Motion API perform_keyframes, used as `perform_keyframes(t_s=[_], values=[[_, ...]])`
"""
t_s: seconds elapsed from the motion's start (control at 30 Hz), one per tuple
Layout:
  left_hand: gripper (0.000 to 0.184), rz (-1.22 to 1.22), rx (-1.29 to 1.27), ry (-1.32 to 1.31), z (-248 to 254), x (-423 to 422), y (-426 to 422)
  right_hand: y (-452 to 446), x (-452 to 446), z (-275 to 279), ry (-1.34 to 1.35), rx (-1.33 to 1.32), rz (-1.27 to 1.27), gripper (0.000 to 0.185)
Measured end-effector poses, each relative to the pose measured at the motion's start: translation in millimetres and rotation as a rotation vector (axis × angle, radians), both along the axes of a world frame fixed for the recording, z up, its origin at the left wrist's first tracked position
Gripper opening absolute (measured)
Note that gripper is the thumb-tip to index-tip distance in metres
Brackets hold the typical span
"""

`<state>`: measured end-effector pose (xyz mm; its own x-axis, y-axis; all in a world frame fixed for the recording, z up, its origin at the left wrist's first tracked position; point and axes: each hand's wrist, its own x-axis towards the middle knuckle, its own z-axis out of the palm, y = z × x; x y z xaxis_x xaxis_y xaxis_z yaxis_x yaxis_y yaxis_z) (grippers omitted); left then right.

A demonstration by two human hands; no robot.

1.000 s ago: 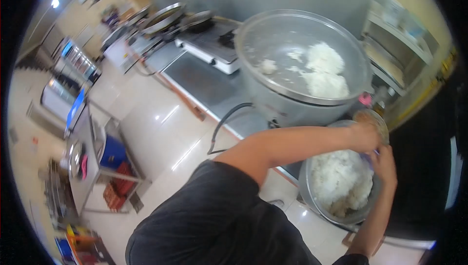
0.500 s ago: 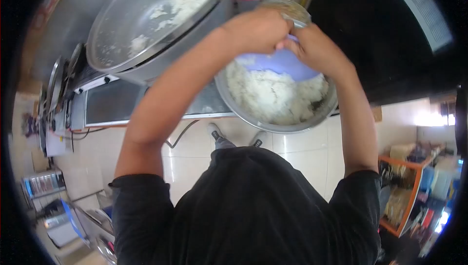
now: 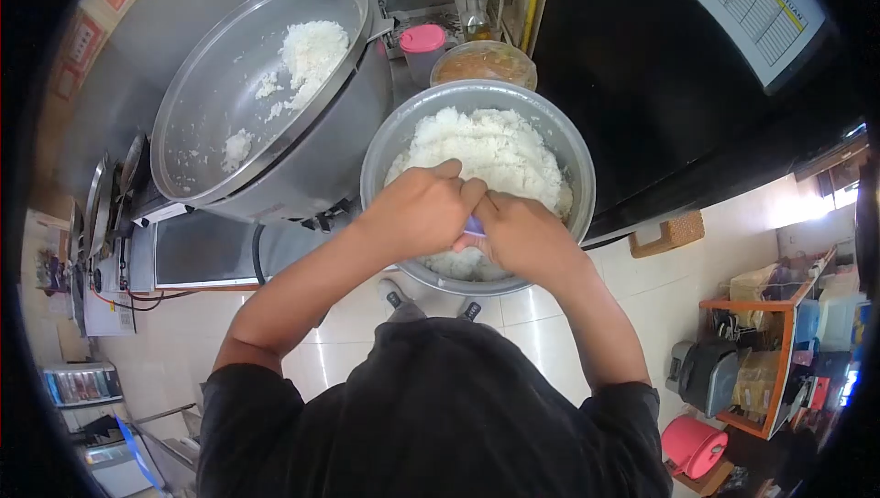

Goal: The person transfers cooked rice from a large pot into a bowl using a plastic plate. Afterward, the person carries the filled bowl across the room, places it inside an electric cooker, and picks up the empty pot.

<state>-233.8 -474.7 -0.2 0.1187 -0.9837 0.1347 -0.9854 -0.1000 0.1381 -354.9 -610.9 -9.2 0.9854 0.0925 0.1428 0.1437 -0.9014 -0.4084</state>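
A round metal pot [image 3: 584, 154] holds a heap of white rice [image 3: 486, 145]. Both hands are over its near side. My left hand [image 3: 422, 209] is closed, its fingers against those of my right hand [image 3: 527, 237], which is closed too. Between them a bit of light-purple plastic piece [image 3: 473, 225] shows; the rest is hidden under the hands, and its exact kind I cannot make out. Rice lies around and below the hands.
A big tilted metal pan [image 3: 206, 86] with clumps of rice stands at the left on a large grey pot [image 3: 321, 145]. Behind the rice pot are a covered round container [image 3: 486, 65], a pink-lidded tub [image 3: 422, 40] and a bottle [image 3: 472, 12]. A black surface [image 3: 642, 86] borders the right.
Both hands have come from the pot's far side to its near side with the purple piece, now mostly covered. In view, the pot sits higher and further left, and the rice's far part shows.
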Motion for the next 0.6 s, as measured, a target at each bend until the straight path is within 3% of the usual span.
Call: perform_keyframes(t_s=[0.07,0.13,0.2,0.23,0.27,0.33,0.43,0.47,0.53,0.57,0.6], values=[[0.054,0.032,0.026,0.012,25.5,-10.1,1.2,-3.3,-7.2,16.6,0.051,-0.071,0.005,0.032],[0.058,0.039,-0.165,0.034,39.6,-22.3,7.7,-7.2,-21.2,40.1,-0.056,-0.139,0.009,0.028],[0.063,0.045,-0.341,0.019,73.7,-30.8,26.9,-10.3,-38.1,66.0,-0.228,-0.088,-0.079,0.039],[0.065,0.075,-0.426,-0.009,91.8,-26.0,52.5,-4.5,-34.9,69.8,-0.153,-0.064,-0.246,0.043],[0.065,0.094,-0.468,0.057,92.5,-17.9,69.9,-8.6,-43.5,69.9,-0.064,-0.052,-0.463,0.047],[0.065,0.105,-0.564,0.198,91.3,3.9,114.8,-19.9,-35.6,65.5,-0.07,0.052,-0.534,0.045],[0.056,0.229,-0.8,0.083,76.1,42.1,185.1,-25.9,-38.5,76.4,-0.223,0.01,-0.561,0.036],[0.053,0.309,-0.856,0.033,68.3,53.8,211.2,-10.4,-37.7,93.1,-0.233,0.043,-0.756,0.036],[0.049,0.447,-0.917,-0.022,52.5,77.2,262.4,-20.6,-53.2,101.5,-0.471,0.26,-0.966,0.044],[0.048,0.502,-0.923,-0.026,44.5,87.7,288.3,-0.4,-35.3,124.8,-0.629,0.065,-0.966,0.048],[0.047,0.553,-0.924,-0.021,37.8,97.8,313.2,21.8,-10.3,146.5,-0.729,0.246,-0.982,0.051]])
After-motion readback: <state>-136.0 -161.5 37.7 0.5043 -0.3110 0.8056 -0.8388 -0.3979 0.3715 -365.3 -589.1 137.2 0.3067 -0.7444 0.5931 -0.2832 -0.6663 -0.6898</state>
